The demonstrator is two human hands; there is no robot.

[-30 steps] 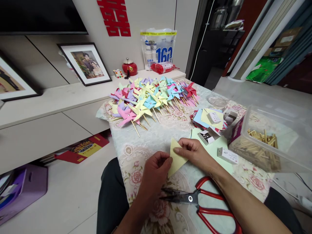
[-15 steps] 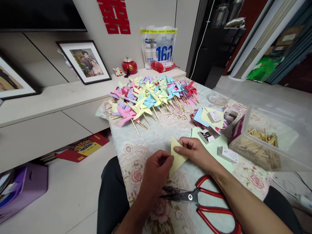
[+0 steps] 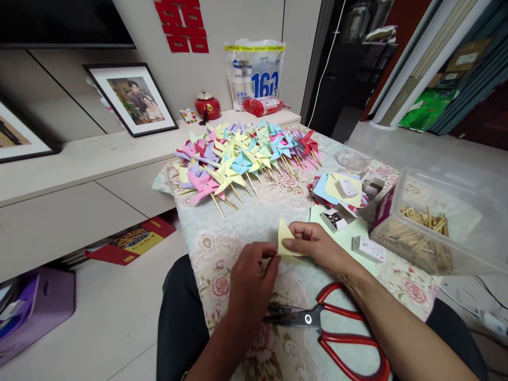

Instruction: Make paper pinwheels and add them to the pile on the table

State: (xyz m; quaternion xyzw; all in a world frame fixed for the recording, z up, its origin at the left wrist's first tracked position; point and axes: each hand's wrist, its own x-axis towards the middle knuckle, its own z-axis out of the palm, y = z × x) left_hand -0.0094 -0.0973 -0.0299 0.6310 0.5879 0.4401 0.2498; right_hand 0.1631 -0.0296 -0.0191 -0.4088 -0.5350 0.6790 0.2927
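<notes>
A folded piece of yellow paper (image 3: pixel 286 242) is held between both hands above the cloth. My right hand (image 3: pixel 313 243) pinches its right side, thumb on top. At its left edge, the fingertips of my left hand (image 3: pixel 254 270) are closed on the paper. A lower flap stands slightly apart beneath the upper fold. Red-handled scissors (image 3: pixel 313 319) lie on the cloth below the hands, blades pointing left. Beyond the hands rests a pile of finished paper pinwheels (image 3: pixel 242 159) in several colours, on wooden sticks.
To the right stands a clear plastic box (image 3: pixel 432 227) of short wooden sticks. Nearer are an open small box of metal pins (image 3: pixel 335 218), a closed small white box (image 3: pixel 369 248) and stacked coloured paper (image 3: pixel 325 191). A flowered tablecloth (image 3: pixel 220 286) covers the table.
The yellow paper has gone from a flat triangle to a smaller folded shape with a separate lower flap. My left hand has shifted slightly along its edge.
</notes>
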